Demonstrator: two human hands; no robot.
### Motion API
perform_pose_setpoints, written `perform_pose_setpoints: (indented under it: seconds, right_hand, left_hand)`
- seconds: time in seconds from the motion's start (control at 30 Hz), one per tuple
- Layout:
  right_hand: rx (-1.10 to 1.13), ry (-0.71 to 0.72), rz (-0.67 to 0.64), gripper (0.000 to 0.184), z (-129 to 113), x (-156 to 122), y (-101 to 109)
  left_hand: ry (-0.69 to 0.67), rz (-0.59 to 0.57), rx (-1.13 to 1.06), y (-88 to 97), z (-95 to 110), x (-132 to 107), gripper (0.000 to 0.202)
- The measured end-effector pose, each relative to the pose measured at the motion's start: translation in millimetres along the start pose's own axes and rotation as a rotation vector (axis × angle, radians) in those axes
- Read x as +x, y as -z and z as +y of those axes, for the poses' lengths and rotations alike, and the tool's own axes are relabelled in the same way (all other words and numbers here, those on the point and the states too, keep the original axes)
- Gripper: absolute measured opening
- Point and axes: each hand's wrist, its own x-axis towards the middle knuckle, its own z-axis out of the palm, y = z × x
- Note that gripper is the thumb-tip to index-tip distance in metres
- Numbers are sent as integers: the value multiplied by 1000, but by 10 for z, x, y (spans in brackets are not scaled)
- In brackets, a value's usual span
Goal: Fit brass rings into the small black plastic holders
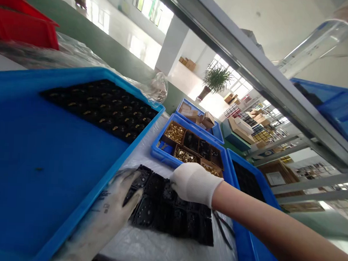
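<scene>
A black moulded tray (pixel 171 212) with several round pockets lies on the white-covered table. My left hand (pixel 114 208), in a worn grey-white glove, rests on the tray's near left corner, thumb stretched over its edge. My right hand (pixel 193 182), in a clean white glove, presses down on the tray's far edge with its fingers curled under and hidden. Beyond it stands a blue bin (pixel 161 155) of cardboard compartments holding small brass parts (pixel 175 133).
A big blue tray (pixel 47 160) with black parts (pixel 103 107) fills the left. More blue bins (pixel 246 239) sit at the right. A metal rack rail (pixel 264 82) crosses overhead. Crumpled plastic film (pixel 157 88) and a red bin (pixel 26 26) lie behind.
</scene>
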Motion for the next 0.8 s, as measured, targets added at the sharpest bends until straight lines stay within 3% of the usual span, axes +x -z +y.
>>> perform_pose_setpoints:
  seconds: [0.1,0.2,0.3,0.4,0.6,0.8]
  right_hand:
    - [131,-105,58,33,252,-252,-195]
    - [245,-199,94,34,431,-466,-559]
    - [340,-236,121,33,495,-574,-927]
    - [418,-233,147,33,482,-568,-1167]
    - [481,-178,157,28,412,-443,-1244]
    - [425,-135,138,29,355,-343,-1180]
  left_hand:
    - [43,-50,-49,-58,-57,-17,46]
    - [69,-108,-70,-86,-97,-39,48]
    - [80,-123,-85,-89,-116,-51,54]
    - [96,-132,-88,-74,-105,-33,62]
    - [192,-167,-84,-37,-47,12,70]
    - [166,-171,-68,-24,-45,20,68]
